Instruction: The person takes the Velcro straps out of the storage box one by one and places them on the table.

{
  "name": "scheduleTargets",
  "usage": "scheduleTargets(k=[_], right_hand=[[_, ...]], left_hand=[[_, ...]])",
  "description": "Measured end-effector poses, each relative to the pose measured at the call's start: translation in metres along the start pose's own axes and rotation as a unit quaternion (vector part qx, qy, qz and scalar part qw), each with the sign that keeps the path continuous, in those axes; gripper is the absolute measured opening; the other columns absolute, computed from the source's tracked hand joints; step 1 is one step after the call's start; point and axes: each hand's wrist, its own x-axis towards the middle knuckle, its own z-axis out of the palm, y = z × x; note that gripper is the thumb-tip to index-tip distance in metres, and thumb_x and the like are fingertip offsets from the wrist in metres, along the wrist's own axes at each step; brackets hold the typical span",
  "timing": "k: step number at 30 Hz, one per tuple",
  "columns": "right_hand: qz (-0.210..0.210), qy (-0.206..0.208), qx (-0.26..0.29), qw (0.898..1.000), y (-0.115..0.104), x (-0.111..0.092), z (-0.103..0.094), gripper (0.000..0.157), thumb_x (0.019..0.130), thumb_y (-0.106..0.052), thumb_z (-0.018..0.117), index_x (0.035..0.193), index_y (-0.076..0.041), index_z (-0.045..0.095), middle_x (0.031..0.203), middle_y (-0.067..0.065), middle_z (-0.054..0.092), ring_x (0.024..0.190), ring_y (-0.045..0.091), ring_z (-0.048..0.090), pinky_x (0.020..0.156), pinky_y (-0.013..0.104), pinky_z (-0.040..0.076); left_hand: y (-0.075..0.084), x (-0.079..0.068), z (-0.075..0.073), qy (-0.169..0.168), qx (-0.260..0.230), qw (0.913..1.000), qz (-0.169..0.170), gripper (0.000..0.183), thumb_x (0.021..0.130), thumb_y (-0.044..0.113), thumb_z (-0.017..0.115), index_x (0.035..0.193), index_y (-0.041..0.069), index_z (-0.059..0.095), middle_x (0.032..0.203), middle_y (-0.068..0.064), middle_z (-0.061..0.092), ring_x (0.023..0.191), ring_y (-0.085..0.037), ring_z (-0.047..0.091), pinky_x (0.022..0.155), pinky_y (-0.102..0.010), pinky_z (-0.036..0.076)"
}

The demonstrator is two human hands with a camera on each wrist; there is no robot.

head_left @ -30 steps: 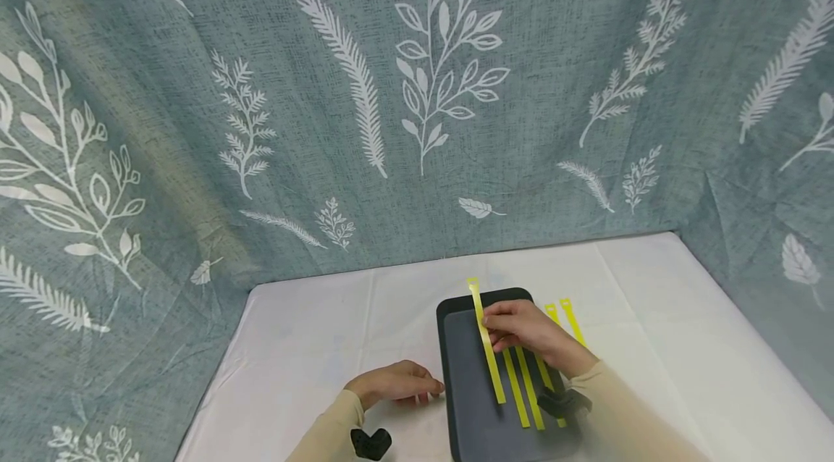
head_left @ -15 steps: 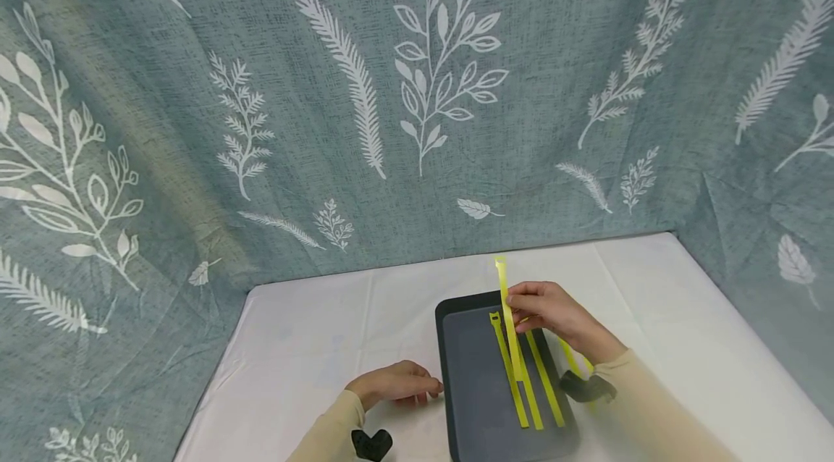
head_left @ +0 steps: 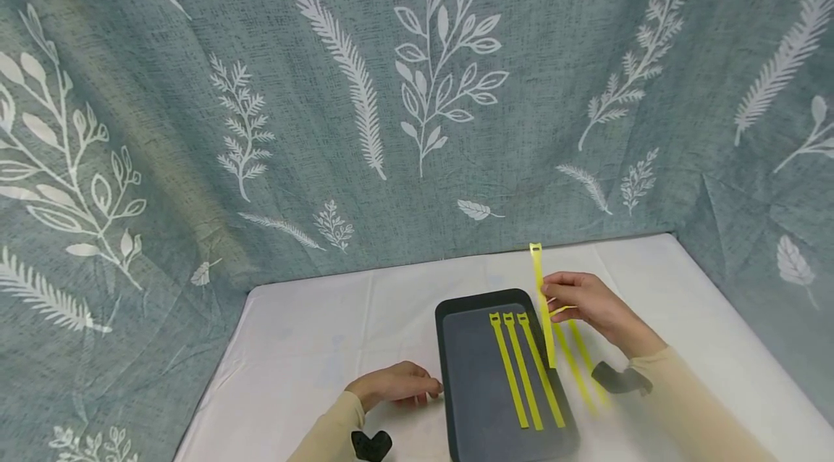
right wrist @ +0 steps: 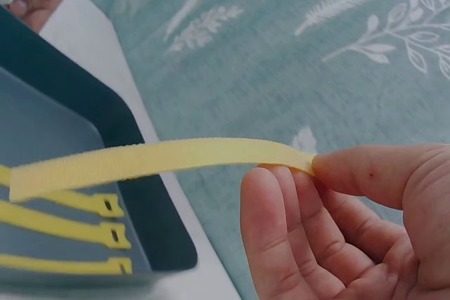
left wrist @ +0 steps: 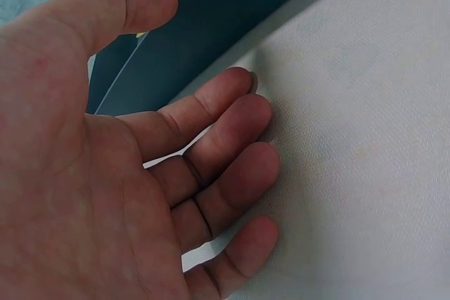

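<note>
My right hand [head_left: 589, 303] pinches a yellow hook-and-loop cable tie [head_left: 548, 339] between thumb and fingers. In the head view the held tie stands nearly upright over the tray's right edge, slotted end at the top. In the right wrist view this cable tie [right wrist: 162, 159] bows slightly and its free end reaches over the tray. Three more yellow cable ties [head_left: 524, 375] lie side by side inside the dark grey tray [head_left: 465, 375], slotted ends toward the far side. My left hand [head_left: 394, 382] rests on the white cloth by the tray's left side, fingers loosely bent, holding nothing.
To the right of the tray, two other yellow cable ties [head_left: 572, 360] lie on the white tablecloth [head_left: 313, 346], partly behind the right hand. A blue-green curtain [head_left: 417, 216] with white leaf prints hangs behind and along both sides of the table.
My right hand has carried its cable tie rightward and away from me, from over the tray's middle to its right edge, uncovering the three ties inside. The left hand stays put.
</note>
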Motion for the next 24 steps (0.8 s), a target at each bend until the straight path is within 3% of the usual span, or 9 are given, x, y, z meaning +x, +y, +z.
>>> scheduleTargets(k=[24], right_hand=[[-0.003, 0.041, -0.019, 0.999, 0.011, -0.011, -0.039, 0.051, 0.102, -0.021, 0.06, 0.136, 0.015, 0.048, 0.095, -0.008, 0.067, 0.081, 0.007, 0.067, 0.078, 0.027, 0.059]], left_hand=[[-0.001, 0.0, 0.0, -0.003, 0.002, 1.0, 0.002, 0.032, 0.087, 0.038, 0.06, 0.094, 0.01, 0.073, 0.077, 0.004, 0.059, 0.064, -0.011, 0.044, 0.06, -0.025, 0.034]])
